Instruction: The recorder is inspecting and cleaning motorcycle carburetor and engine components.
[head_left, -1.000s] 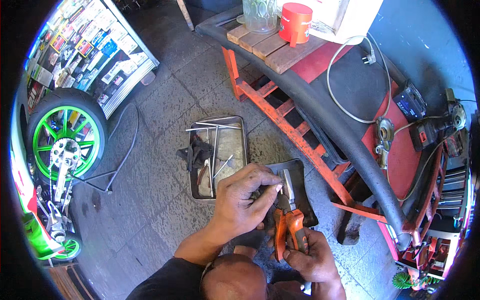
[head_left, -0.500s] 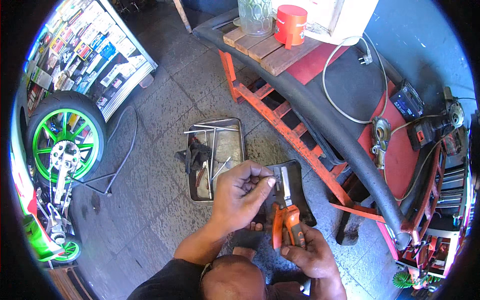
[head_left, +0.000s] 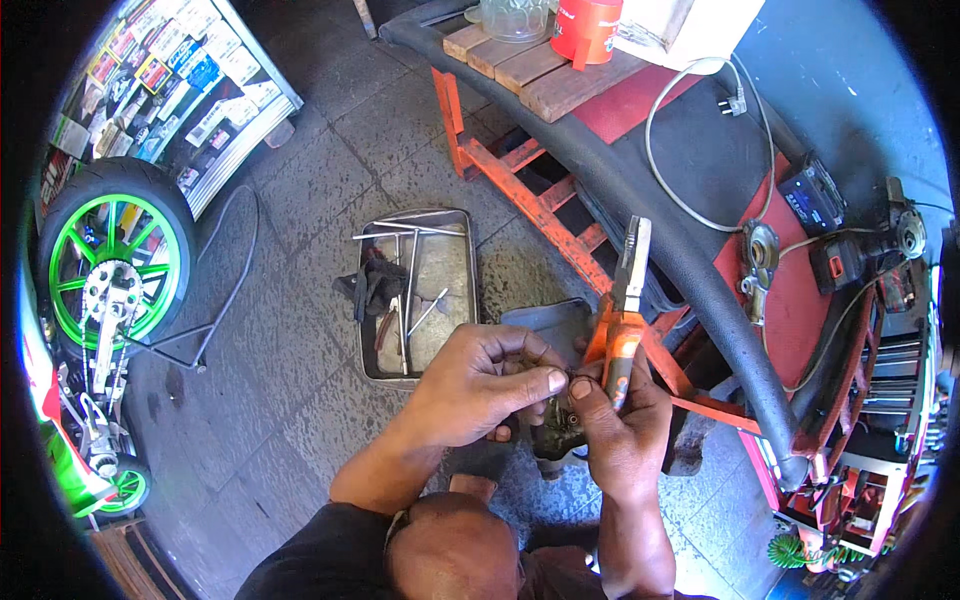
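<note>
Pliers with orange handles (head_left: 622, 335) rest in my right hand (head_left: 625, 435), their metal jaws pointing up and away from me. My right fingers are wrapped round the grips, and the thumb and forefinger reach toward my left hand (head_left: 490, 385). The left hand is closed in a pinch, its thumb tip almost touching the right thumb. Whatever is between the fingertips is too small and covered to make out. Beneath both hands lies a dark tray (head_left: 550, 318), mostly hidden, with a greasy metal part (head_left: 560, 432) partly visible.
A metal tray (head_left: 470, 300) with T-handled wrenches (head_left: 413, 285) and a black cloth (head_left: 378, 288) sits on the tiled floor. An orange-framed bench (head_left: 540, 210) runs along the right. A green-rimmed wheel (head_left: 120, 262) stands at the left beside a display case (head_left: 225, 90).
The pliers have risen and swung to the right, away from my left fingers. My right thumb and forefinger have come up to meet the left hand's pinch. The view has shifted slightly.
</note>
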